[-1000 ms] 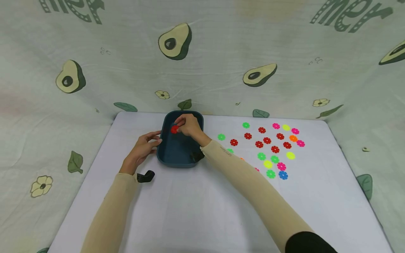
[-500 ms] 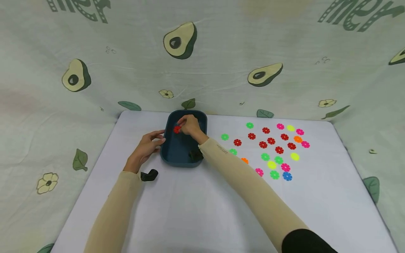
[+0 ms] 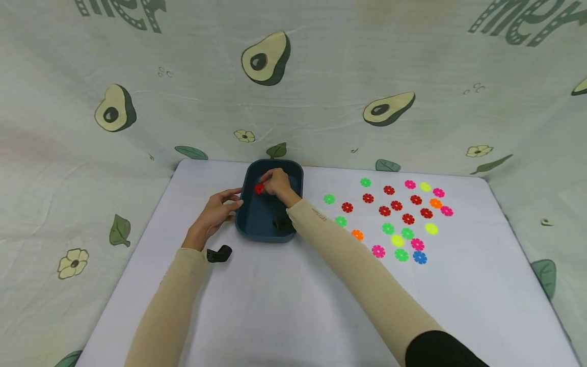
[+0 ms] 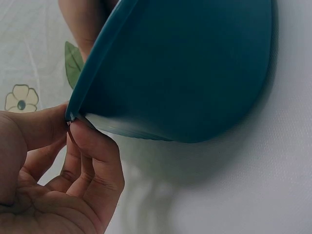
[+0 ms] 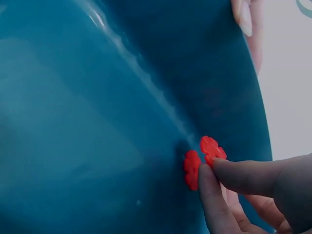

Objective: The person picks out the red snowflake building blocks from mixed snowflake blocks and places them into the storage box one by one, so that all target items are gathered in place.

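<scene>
Pale cloth [image 3: 321, 56] behind, printed with avocados [image 3: 266, 58], leaves [image 3: 120, 230] and flowers [image 3: 73, 263]; white table [image 3: 275, 306] before it. We take bearings in the head view from the middle of the tray [image 3: 257, 221], 12 o'clock toward the cloth.

Left to right. Left sleeve [image 3: 169, 300], beige, comes in between 7 and 8 o'clock; black fitting [image 3: 219, 254] juts from the wrist there. Left hand [image 3: 214, 210] at 9 o'clock, half closed: in the left wrist view we see it pinching the tray's rim.

Tray: dark blue-green, rounded corners, near the table's far edge.

Right hand [image 3: 277, 183] is inside it, thumb and index finger nearly together, a notched red disc [image 5: 213, 147] between their tips, toward 10 or 11 o'clock by the side wall. Second red disc [image 5: 192, 170] just beside, by the thumb tip; we cannot tell whether it is held too.

Right sleeve [image 3: 362, 275] enters from 4 o'clock.

Loose on the table, just above 3 o'clock round to nearly 4, we count six green discs [image 3: 329, 199], eight red ones [image 3: 347, 207], two orange [image 3: 357, 234], five pink [image 3: 378, 251], three yellow [image 3: 397, 240], one blue [image 3: 420, 257].
</scene>
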Available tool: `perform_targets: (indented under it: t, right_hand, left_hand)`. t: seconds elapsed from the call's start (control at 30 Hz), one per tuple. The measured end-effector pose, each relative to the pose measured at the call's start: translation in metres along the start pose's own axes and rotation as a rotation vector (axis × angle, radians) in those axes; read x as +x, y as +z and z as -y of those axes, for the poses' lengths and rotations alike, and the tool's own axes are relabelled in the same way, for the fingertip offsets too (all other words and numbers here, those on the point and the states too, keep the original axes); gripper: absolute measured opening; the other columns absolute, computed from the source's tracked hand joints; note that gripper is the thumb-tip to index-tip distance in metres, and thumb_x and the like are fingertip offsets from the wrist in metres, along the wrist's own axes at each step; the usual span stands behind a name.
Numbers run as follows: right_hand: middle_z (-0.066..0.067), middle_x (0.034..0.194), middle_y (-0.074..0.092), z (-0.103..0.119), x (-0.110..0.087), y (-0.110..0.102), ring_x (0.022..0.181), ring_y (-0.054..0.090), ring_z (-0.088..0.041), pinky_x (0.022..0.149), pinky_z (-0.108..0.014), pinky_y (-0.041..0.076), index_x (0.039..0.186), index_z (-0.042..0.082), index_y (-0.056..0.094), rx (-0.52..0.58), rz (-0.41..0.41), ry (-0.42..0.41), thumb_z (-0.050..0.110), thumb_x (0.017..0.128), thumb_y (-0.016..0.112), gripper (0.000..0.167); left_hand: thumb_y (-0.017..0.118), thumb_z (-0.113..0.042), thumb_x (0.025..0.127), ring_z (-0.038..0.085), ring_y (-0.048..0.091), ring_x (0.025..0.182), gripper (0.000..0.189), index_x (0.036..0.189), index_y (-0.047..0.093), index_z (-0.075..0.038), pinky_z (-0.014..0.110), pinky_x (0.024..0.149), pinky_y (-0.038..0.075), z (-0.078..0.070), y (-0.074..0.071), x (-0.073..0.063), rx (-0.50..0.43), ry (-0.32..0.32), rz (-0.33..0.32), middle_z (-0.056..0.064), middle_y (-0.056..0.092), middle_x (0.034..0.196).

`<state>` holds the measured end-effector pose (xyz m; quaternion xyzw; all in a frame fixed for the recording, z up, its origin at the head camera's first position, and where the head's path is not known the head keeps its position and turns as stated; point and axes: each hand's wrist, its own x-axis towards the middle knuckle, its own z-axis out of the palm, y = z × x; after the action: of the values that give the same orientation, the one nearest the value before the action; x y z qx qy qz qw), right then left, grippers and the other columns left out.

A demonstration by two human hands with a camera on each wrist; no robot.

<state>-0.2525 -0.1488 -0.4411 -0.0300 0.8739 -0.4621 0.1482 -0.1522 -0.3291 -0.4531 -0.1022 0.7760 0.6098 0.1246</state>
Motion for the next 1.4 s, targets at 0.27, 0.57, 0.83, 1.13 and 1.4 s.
perform_targets:
  t: [0.27, 0.57, 0.83, 1.13, 1.4]
  right_hand:
    - [-0.014, 0.122, 0.074, -0.0065, 0.0022, 0.0029, 0.098, 0.064, -0.025, 0.085, -0.033, 0.054, 0.101, 0.002, 0.081, 0.042, 0.013, 0.034, -0.015, 0.078, 0.079, 0.028]
    - [-0.015, 0.122, 0.072, -0.0103, 0.0062, 0.0062, 0.106, 0.067, -0.029, 0.091, -0.037, 0.058, 0.102, 0.002, 0.08, 0.013, 0.009, 0.078, -0.015, 0.076, 0.083, 0.032]
    - [-0.015, 0.123, 0.072, -0.0089, 0.0056, 0.0051, 0.105, 0.068, -0.029, 0.089, -0.036, 0.059, 0.102, 0.003, 0.081, 0.001, 0.024, 0.087, -0.015, 0.078, 0.082, 0.03]
    - [-0.017, 0.122, 0.072, -0.008, 0.0021, 0.0053, 0.104, 0.067, -0.029, 0.087, -0.035, 0.059, 0.105, 0.001, 0.08, -0.008, 0.066, 0.039, -0.014, 0.079, 0.082, 0.03]
    - [-0.016, 0.12, 0.073, -0.0065, 0.0012, 0.0083, 0.097, 0.066, -0.028, 0.081, -0.034, 0.057, 0.101, 0.002, 0.08, 0.009, 0.004, 0.054, -0.016, 0.079, 0.078, 0.028]
  left_hand:
    - [0.059, -0.013, 0.11, 0.015, 0.053, 0.095, 0.052, 0.16, 0.046, -0.008, 0.023, 0.073, 0.052, 0.0003, 0.0026, 0.0, -0.007, -0.001, -0.002, 0.013, 0.049, 0.132]
    - [0.06, -0.012, 0.109, 0.015, 0.053, 0.095, 0.052, 0.159, 0.046, -0.007, 0.023, 0.072, 0.051, -0.001, 0.0046, -0.0001, -0.007, 0.002, -0.006, 0.013, 0.05, 0.129]
    - [0.06, -0.013, 0.11, 0.015, 0.053, 0.095, 0.052, 0.159, 0.047, -0.007, 0.024, 0.072, 0.051, -0.0011, 0.0034, 0.0, -0.008, 0.0, -0.01, 0.011, 0.051, 0.129]
    - [0.06, -0.013, 0.109, 0.016, 0.053, 0.095, 0.051, 0.159, 0.048, -0.008, 0.023, 0.072, 0.051, -0.0009, 0.0008, -0.0002, -0.004, -0.003, -0.014, 0.012, 0.05, 0.13]
    - [0.06, -0.013, 0.109, 0.016, 0.054, 0.093, 0.051, 0.159, 0.048, -0.008, 0.024, 0.071, 0.051, 0.0004, 0.002, -0.0004, -0.014, -0.012, -0.017, 0.012, 0.05, 0.13]
